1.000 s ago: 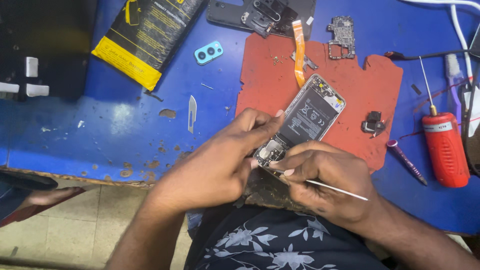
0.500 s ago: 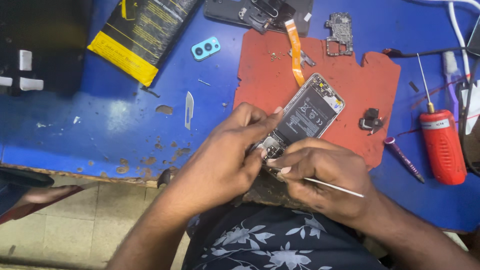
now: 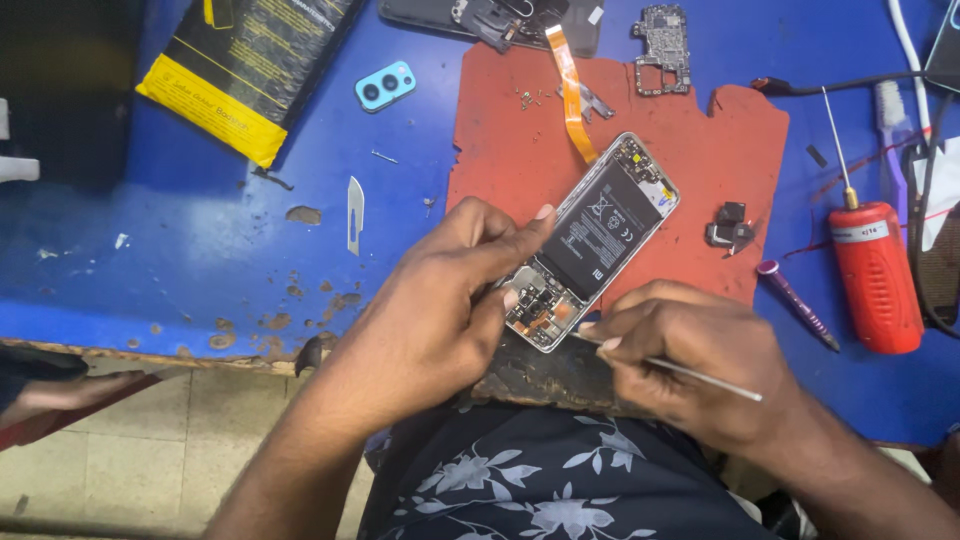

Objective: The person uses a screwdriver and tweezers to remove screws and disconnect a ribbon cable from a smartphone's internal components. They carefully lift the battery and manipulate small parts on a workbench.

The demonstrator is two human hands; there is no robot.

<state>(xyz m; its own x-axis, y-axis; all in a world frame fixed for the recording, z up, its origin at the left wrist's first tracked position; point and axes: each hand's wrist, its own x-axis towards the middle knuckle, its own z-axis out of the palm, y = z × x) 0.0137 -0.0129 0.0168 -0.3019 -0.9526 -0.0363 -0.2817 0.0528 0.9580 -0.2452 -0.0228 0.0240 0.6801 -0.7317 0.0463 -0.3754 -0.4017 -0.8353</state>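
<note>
An opened phone (image 3: 600,235) with its back off lies slanted on a red work mat (image 3: 520,160), its black battery and lower board exposed. My left hand (image 3: 440,305) grips the phone's lower left edge, thumb and forefinger pressing near the bottom board. My right hand (image 3: 690,360) holds a thin metal tool (image 3: 690,372) whose tip touches the phone's bottom corner.
On the blue table (image 3: 200,240) lie a scalpel blade (image 3: 354,212), a blue camera frame (image 3: 386,85), a yellow-and-black packet (image 3: 250,70), an orange flex cable (image 3: 568,90), a circuit board (image 3: 662,35), small black parts (image 3: 728,225), a purple-tipped tool (image 3: 795,302) and a red bottle (image 3: 875,275).
The view has shifted slightly. My left forefinger has straightened along the phone's edge. The right hand and its tool have stayed at the phone's bottom corner.
</note>
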